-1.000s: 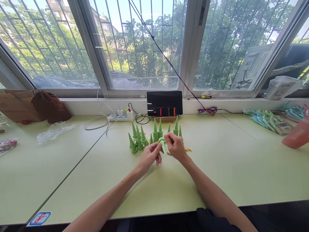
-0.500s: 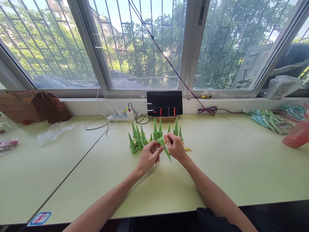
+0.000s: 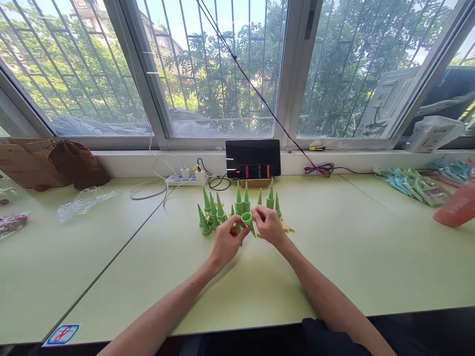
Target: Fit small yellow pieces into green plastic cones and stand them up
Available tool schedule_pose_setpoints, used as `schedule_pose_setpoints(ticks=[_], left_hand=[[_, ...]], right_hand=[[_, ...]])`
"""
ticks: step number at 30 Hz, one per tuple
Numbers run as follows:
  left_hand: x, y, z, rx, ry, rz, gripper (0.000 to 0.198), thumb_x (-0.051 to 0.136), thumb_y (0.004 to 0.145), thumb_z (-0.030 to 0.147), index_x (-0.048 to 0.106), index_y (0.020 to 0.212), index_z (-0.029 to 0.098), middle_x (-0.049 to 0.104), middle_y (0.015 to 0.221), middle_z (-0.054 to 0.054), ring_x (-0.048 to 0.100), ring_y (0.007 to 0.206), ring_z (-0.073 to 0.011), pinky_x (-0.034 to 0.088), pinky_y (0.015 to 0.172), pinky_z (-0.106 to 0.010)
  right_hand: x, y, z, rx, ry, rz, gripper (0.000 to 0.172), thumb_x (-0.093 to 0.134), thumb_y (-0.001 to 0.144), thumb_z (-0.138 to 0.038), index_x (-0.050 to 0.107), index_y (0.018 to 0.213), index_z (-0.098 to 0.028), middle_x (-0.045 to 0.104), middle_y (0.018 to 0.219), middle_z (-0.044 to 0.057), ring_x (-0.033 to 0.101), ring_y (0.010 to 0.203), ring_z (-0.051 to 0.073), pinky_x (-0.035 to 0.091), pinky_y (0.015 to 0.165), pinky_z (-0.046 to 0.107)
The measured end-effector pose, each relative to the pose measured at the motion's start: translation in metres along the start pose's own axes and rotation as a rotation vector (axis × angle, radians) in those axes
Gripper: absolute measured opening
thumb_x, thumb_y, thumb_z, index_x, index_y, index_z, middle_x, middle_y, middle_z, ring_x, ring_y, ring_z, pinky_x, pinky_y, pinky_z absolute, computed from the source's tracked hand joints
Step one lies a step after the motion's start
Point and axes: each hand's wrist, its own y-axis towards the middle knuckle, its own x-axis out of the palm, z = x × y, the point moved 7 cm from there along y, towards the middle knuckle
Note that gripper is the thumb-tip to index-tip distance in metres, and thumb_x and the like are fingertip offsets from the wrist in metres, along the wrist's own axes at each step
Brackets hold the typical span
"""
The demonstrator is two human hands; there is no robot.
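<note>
Between my hands is a green plastic cone-shaped spike [image 3: 247, 218], its round open end turned up toward me and its thin tip pointing down and away. The thumb and fingers of my left hand [image 3: 227, 243] pinch it from the left. My right hand [image 3: 270, 226] is closed at the spike's right side, fingertips pressed together by the rim; whatever they pinch is too small to make out. Behind my left hand stand several like green spikes [image 3: 213, 210], points up. More upright spikes [image 3: 270, 197] are behind my right hand. Small yellow pieces [image 3: 288, 229] lie around them.
A phone [image 3: 255, 171] showing a timer leans against a dark tablet [image 3: 253, 148] at the back. Left of it are a power strip [image 3: 185, 179] and cables. A red container [image 3: 455, 205] and bagged items [image 3: 413, 184] lie far right; a brown pouch [image 3: 78, 163] is far left.
The spike in my left hand has tilted, so its open end now faces me and its tip looks shorter. My right hand has stayed closed beside it, with little movement.
</note>
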Motion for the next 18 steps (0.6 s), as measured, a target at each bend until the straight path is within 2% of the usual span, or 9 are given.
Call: schedule_pose_setpoints(ticks=[7, 11, 15, 18], left_hand=[[-0.002, -0.001, 0.006, 0.066, 0.097, 0.046, 0.022, 0.063, 0.083, 0.041, 0.059, 0.084, 0.02, 0.058, 0.075, 0.002, 0.043, 0.043, -0.0044, 0.036, 0.043, -0.019], [0.001, -0.002, 0.011, 0.064, 0.08, 0.02, 0.023, 0.063, 0.083, 0.042, 0.056, 0.089, 0.02, 0.058, 0.078, 0.002, 0.043, 0.042, -0.0038, 0.036, 0.041, -0.019], [0.006, -0.002, 0.008, -0.004, -0.037, -0.022, 0.027, 0.06, 0.084, 0.045, 0.053, 0.096, 0.021, 0.058, 0.08, 0.002, 0.046, 0.04, -0.0038, 0.037, 0.038, -0.018], [0.01, -0.002, 0.003, -0.087, -0.166, -0.041, 0.03, 0.058, 0.085, 0.048, 0.051, 0.092, 0.02, 0.058, 0.071, 0.004, 0.048, 0.037, -0.0059, 0.036, 0.034, -0.019]], right_hand=[[0.001, 0.0, 0.0, 0.011, 0.034, -0.026, 0.038, 0.043, 0.094, -0.041, 0.035, 0.062, -0.021, 0.035, 0.055, -0.005, 0.031, 0.052, 0.011, 0.026, 0.05, 0.025], [-0.001, 0.0, 0.002, 0.021, 0.046, 0.0, 0.038, 0.042, 0.094, -0.043, 0.039, 0.064, -0.021, 0.036, 0.057, -0.004, 0.031, 0.052, 0.011, 0.027, 0.05, 0.025], [-0.005, 0.0, 0.002, 0.023, 0.054, 0.039, 0.037, 0.043, 0.095, -0.044, 0.042, 0.065, -0.02, 0.035, 0.056, -0.005, 0.03, 0.051, 0.011, 0.027, 0.05, 0.025], [-0.007, -0.001, 0.001, 0.028, 0.072, 0.05, 0.036, 0.043, 0.095, -0.044, 0.043, 0.068, -0.02, 0.035, 0.055, -0.005, 0.032, 0.051, 0.011, 0.027, 0.049, 0.024]])
